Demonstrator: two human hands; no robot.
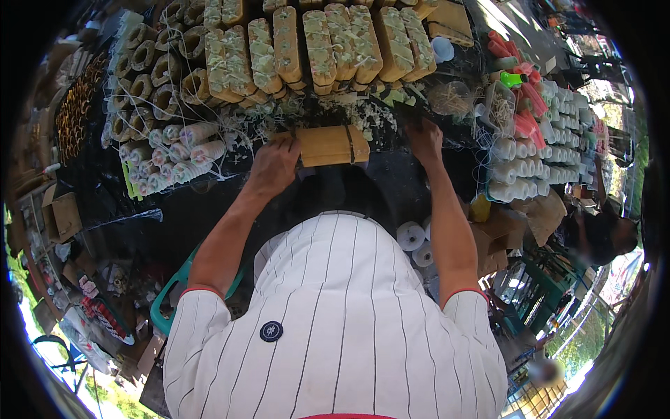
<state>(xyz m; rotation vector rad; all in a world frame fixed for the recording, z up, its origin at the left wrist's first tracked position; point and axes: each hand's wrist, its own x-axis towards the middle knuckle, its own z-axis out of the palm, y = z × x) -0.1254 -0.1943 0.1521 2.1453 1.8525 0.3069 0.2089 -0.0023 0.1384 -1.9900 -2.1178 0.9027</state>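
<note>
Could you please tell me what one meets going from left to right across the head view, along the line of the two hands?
Paper-wrapped rolls → left hand → tan bundle → right hand → white cylinders.

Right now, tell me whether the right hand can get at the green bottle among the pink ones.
Probably yes. The right hand rests at the table edge, the green bottle lies up to its right, and only loose string and a clear tub sit between.

Tan tied blocks [321,45] rowed along the far tabletop [209,202], brown rolls [150,70] left, white paper-wrapped rolls [520,167] right, pink tubes [523,91] beyond, cardboard boxes [63,213] below
</note>
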